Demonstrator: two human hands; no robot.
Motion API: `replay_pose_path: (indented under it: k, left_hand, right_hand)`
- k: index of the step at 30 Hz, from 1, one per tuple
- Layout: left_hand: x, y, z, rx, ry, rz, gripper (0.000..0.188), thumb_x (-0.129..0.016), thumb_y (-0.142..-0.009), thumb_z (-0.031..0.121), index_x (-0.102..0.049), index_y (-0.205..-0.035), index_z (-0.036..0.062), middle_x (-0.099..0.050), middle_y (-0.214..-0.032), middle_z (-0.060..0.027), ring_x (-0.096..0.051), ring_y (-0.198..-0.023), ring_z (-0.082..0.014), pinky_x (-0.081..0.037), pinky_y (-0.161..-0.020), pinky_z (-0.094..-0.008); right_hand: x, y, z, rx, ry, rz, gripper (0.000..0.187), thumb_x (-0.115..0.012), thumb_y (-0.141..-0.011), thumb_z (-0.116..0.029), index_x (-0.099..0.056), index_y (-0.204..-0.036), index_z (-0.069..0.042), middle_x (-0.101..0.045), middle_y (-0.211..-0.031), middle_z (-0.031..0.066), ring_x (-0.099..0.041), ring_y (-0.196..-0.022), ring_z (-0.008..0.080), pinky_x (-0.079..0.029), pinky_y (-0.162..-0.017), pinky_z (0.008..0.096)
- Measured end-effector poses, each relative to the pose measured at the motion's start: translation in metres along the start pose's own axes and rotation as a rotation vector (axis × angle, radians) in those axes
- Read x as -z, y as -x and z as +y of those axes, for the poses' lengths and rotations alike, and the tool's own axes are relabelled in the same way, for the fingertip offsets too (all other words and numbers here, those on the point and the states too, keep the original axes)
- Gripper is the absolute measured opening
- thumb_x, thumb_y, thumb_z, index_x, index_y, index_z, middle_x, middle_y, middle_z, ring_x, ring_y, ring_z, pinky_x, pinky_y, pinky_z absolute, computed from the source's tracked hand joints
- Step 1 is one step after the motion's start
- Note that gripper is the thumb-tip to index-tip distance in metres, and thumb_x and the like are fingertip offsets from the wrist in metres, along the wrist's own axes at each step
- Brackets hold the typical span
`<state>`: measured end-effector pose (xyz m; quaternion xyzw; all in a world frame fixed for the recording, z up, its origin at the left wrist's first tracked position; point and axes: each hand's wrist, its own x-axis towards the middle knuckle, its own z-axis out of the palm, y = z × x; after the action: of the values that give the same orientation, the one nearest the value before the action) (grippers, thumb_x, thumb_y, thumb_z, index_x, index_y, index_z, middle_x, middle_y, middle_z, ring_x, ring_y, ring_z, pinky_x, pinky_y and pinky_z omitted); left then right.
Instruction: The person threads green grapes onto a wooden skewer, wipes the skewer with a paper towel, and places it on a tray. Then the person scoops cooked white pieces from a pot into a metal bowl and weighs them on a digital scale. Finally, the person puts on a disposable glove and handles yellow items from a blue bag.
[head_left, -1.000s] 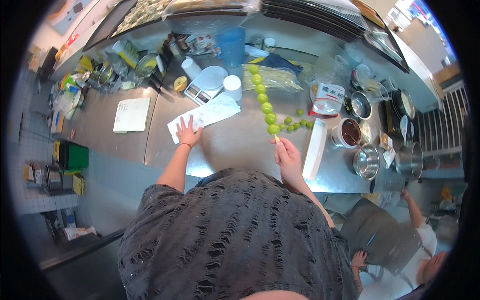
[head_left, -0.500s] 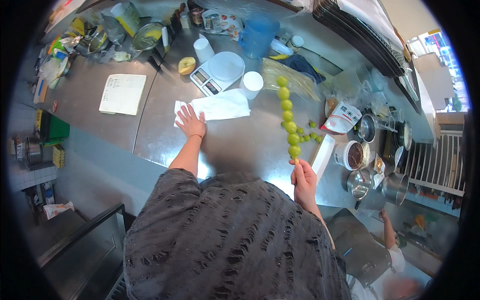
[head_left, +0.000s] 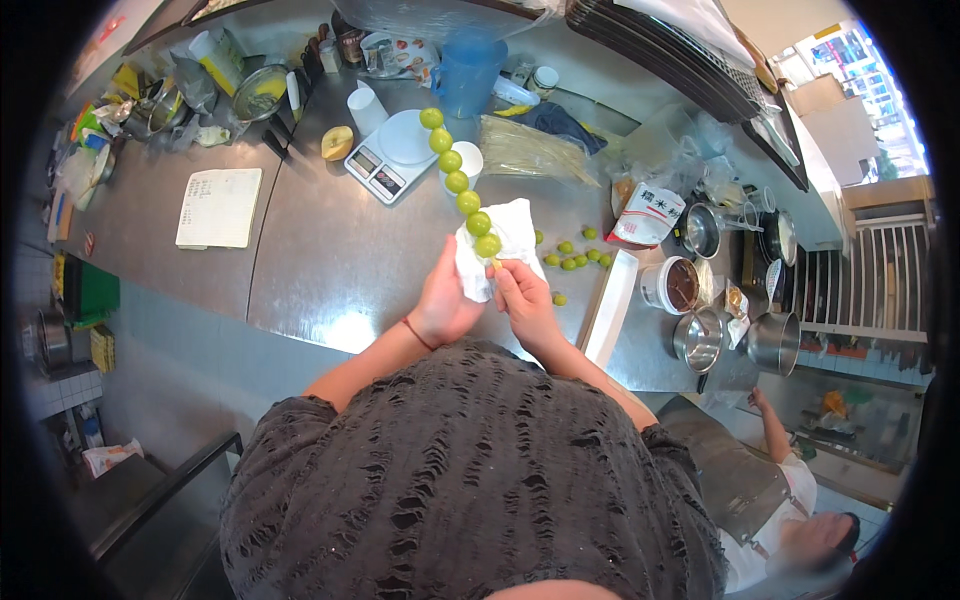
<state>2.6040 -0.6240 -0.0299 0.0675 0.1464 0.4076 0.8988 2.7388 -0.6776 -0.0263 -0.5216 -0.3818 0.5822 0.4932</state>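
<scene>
Pinched near its lower end by my right hand (head_left: 527, 302) is a stick strung with several green grapes (head_left: 457, 182), which leans up and to the left. My left hand (head_left: 442, 298) cradles a white cloth or paper towel (head_left: 515, 232) behind the lowest grapes; its fingers are partly hidden by the towel. Both hands are close together over the near side of the metal worktop (head_left: 330, 240). Loose green grapes (head_left: 568, 263) lie to the right of my right hand, beside a long white box-like strip (head_left: 609, 305).
A kitchen scale (head_left: 390, 160), a cut yellow fruit (head_left: 337, 143), a blue jug (head_left: 468, 78) and a bag of thin sticks (head_left: 535, 150) stand farther back. An open notebook (head_left: 220, 207) lies left. Metal pots (head_left: 773, 343) and a tub of dark paste (head_left: 670, 285) line the right; another person (head_left: 775, 490) is lower right.
My left hand has lifted the white towel off the worktop and brought it to the right. My right hand has carried the grape skewer left, so the two now meet.
</scene>
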Motion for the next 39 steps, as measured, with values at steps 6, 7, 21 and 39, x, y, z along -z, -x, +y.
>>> replay_pose_path:
  k: [6,7,21,39]
  left_hand:
    - [-0.027,0.007,-0.025,-0.024,-0.431,0.222,0.063,-0.015,-0.106,0.054,-0.044,-0.14,0.0088,-0.056,-0.132,-0.0069,-0.053,-0.121,-0.0188,-0.042,-0.101,-0.0379]
    - [-0.029,0.008,-0.028,-0.022,-0.449,0.235,0.063,-0.014,-0.107,0.053,-0.043,-0.141,0.0092,-0.054,-0.135,-0.0073,-0.051,-0.124,-0.0192,-0.041,-0.104,-0.039]
    - [-0.059,0.04,-0.068,-0.112,-0.511,-0.072,0.025,-0.06,-0.098,0.011,-0.055,-0.121,0.0025,-0.065,-0.11,-0.0042,-0.063,-0.098,-0.0131,-0.051,-0.086,-0.0308]
    - [-0.145,0.039,-0.065,-0.323,-0.355,-0.154,0.072,-0.016,-0.102,0.062,-0.017,-0.158,0.0164,-0.039,-0.151,-0.0061,-0.044,-0.135,-0.027,-0.034,-0.113,-0.045]
  right_hand:
    - [0.003,0.023,0.007,0.096,0.299,0.098,0.021,-0.05,-0.104,-0.017,-0.06,-0.102,0.002,-0.057,-0.078,-0.0003,-0.05,-0.069,0.008,-0.043,-0.063,0.0246]
    - [0.003,0.026,0.007,0.113,0.333,0.107,0.021,-0.05,-0.104,-0.017,-0.06,-0.103,0.002,-0.057,-0.077,0.0,-0.051,-0.069,0.0082,-0.043,-0.063,0.025]
    - [0.044,0.074,-0.022,0.15,-0.325,-0.048,0.021,-0.05,-0.105,-0.021,-0.061,-0.104,-0.003,-0.051,-0.069,-0.0032,-0.044,-0.061,0.0044,-0.034,-0.057,0.0195]
    - [0.072,0.123,-0.038,0.424,0.293,0.117,0.017,-0.056,-0.101,-0.019,-0.062,-0.103,-0.004,-0.055,-0.066,0.0059,-0.054,-0.061,0.0136,-0.044,-0.059,0.0297]
